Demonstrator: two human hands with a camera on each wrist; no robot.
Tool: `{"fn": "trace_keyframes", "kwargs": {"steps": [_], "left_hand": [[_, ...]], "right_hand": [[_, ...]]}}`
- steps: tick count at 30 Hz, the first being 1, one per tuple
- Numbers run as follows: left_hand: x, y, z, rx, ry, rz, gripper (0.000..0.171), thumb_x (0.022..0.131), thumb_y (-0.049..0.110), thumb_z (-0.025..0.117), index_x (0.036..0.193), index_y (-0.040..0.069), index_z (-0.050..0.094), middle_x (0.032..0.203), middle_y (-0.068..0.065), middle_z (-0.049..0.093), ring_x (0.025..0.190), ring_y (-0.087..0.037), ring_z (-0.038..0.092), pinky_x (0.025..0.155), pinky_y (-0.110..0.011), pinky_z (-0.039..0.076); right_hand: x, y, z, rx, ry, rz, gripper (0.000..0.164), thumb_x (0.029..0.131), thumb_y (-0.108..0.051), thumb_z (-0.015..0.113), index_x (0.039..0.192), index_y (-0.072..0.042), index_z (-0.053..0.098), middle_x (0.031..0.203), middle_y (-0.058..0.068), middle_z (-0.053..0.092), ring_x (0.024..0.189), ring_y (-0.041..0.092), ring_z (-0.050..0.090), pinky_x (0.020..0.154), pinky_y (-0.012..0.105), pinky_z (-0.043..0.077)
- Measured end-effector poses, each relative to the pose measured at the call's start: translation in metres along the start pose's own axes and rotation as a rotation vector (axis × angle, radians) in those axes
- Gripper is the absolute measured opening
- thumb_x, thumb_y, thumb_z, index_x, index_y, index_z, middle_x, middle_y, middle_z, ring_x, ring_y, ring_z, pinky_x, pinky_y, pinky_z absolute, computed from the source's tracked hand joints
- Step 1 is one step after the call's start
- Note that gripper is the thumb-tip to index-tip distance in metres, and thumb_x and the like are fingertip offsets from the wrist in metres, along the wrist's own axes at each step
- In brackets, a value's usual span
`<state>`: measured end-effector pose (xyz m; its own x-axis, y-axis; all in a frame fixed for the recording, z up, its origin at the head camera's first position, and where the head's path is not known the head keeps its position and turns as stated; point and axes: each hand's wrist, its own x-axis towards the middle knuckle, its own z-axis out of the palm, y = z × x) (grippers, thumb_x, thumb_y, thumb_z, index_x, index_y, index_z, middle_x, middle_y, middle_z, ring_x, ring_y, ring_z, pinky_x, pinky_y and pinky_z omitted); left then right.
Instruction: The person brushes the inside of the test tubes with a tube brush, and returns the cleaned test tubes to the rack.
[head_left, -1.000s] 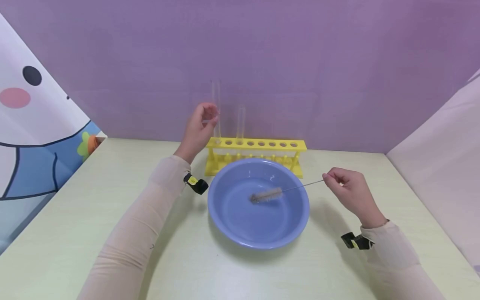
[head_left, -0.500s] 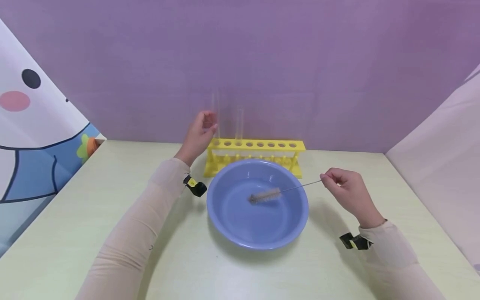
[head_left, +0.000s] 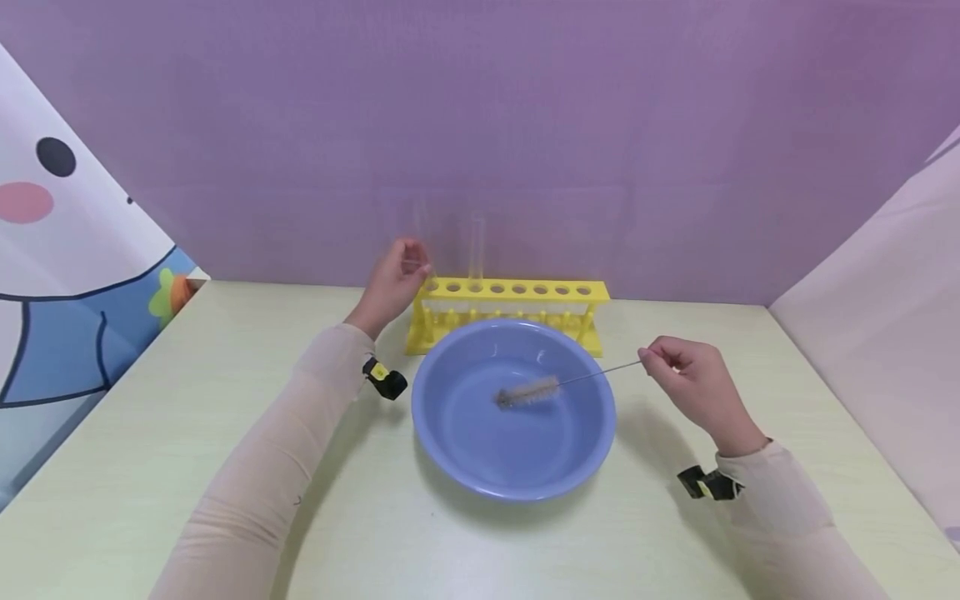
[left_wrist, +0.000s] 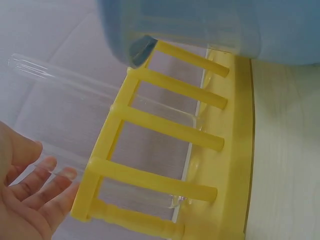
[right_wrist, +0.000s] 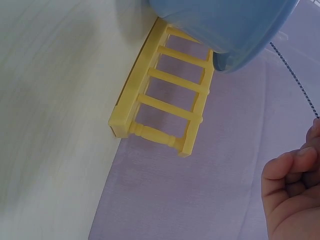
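Note:
At the left end of the yellow test tube rack [head_left: 517,290], my left hand [head_left: 397,279] holds a clear test tube [left_wrist: 70,157] between thumb and fingers. This tube stands in the end hole, its lower end down near the rack's base, and leans slightly left in the head view. A second clear test tube [head_left: 477,250] stands upright two holes along. My right hand [head_left: 693,379] pinches the thin twisted wire handle [right_wrist: 295,77] of a test tube brush [head_left: 528,392]. The brush's bristle head lies inside the blue basin [head_left: 513,492], low over its bottom.
The basin sits on the pale table [head_left: 375,533] directly in front of the rack and hides part of its base. Behind the rack rises a purple backdrop [head_left: 675,150]. A printed cartoon cloth [head_left: 82,242] hangs at the left, and a whitish cloth [head_left: 885,333] at the right.
My left hand has moved down with the test tube, which now sits lower in the rack and leans more to the left. The right hand and brush have stayed nearly still.

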<state>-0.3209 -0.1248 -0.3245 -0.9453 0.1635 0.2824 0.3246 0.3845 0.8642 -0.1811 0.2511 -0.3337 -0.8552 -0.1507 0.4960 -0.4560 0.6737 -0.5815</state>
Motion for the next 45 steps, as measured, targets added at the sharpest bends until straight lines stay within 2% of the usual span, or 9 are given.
{"fn": "trace_keyframes", "kwargs": {"steps": [4,11,18,22,29,35,41,45], "left_hand": [[0.000,-0.003,0.001,0.019,-0.013,-0.017,0.026,0.096,0.007,0.051,0.119,0.004,0.043,0.117,-0.014,0.054,0.112,-0.027,0.053,0.094,-0.038,0.047],[-0.001,-0.007,0.002,0.052,-0.053,0.000,0.025,0.096,0.008,0.051,0.119,0.005,0.043,0.114,-0.013,0.055,0.103,-0.028,0.058,0.087,-0.038,0.051],[-0.002,-0.010,0.003,0.090,-0.034,0.015,0.026,0.096,0.008,0.052,0.120,0.005,0.043,0.116,-0.013,0.055,0.108,-0.027,0.057,0.090,-0.039,0.049],[0.000,-0.013,0.004,0.123,-0.019,0.039,0.028,0.096,0.008,0.052,0.122,0.004,0.043,0.117,-0.014,0.056,0.112,-0.027,0.055,0.095,-0.039,0.047],[0.003,-0.019,0.004,0.129,-0.004,0.039,0.032,0.096,0.010,0.053,0.126,0.005,0.043,0.118,-0.014,0.057,0.112,-0.026,0.054,0.096,-0.038,0.045],[0.001,-0.018,0.003,0.104,-0.004,0.018,0.035,0.096,0.011,0.053,0.129,0.005,0.043,0.119,-0.014,0.057,0.111,-0.026,0.055,0.096,-0.038,0.045],[-0.001,-0.014,0.001,-0.024,-0.007,-0.049,0.041,0.095,0.015,0.056,0.133,0.009,0.040,0.125,-0.013,0.054,0.116,-0.026,0.052,0.097,-0.040,0.044],[-0.003,-0.010,-0.002,-0.076,0.051,-0.046,0.046,0.092,0.019,0.061,0.133,0.008,0.040,0.127,-0.010,0.052,0.118,-0.023,0.051,0.099,-0.036,0.043]], "right_hand": [[0.000,0.000,0.000,0.005,0.002,0.003,0.029,0.087,0.000,0.061,0.062,-0.013,0.054,0.061,-0.008,0.048,0.052,0.005,0.036,0.051,0.021,0.032],[-0.001,-0.002,0.001,0.009,0.000,-0.008,0.030,0.087,0.005,0.058,0.061,-0.010,0.052,0.060,-0.009,0.046,0.052,0.003,0.034,0.050,0.021,0.029],[0.000,-0.003,0.002,0.005,0.001,-0.025,0.030,0.086,0.007,0.056,0.061,-0.009,0.051,0.059,-0.009,0.045,0.051,0.003,0.032,0.049,0.021,0.027],[0.001,-0.001,0.002,-0.003,0.004,-0.027,0.030,0.087,0.004,0.058,0.061,-0.011,0.052,0.060,-0.008,0.046,0.052,0.003,0.033,0.049,0.021,0.029],[0.003,-0.001,0.003,-0.003,0.009,-0.031,0.030,0.087,0.000,0.061,0.062,-0.013,0.052,0.059,-0.008,0.045,0.050,0.004,0.032,0.048,0.021,0.029],[0.003,-0.003,0.004,0.007,0.008,-0.038,0.030,0.087,0.000,0.060,0.062,-0.014,0.053,0.060,-0.008,0.047,0.051,0.004,0.033,0.050,0.021,0.029],[0.004,-0.003,0.003,0.014,0.008,-0.043,0.030,0.088,-0.001,0.060,0.061,-0.014,0.052,0.060,-0.008,0.048,0.052,0.005,0.034,0.050,0.021,0.030],[0.004,-0.002,0.003,0.008,0.011,-0.028,0.030,0.087,-0.001,0.060,0.061,-0.013,0.052,0.060,-0.008,0.047,0.051,0.004,0.034,0.050,0.021,0.030]]}}
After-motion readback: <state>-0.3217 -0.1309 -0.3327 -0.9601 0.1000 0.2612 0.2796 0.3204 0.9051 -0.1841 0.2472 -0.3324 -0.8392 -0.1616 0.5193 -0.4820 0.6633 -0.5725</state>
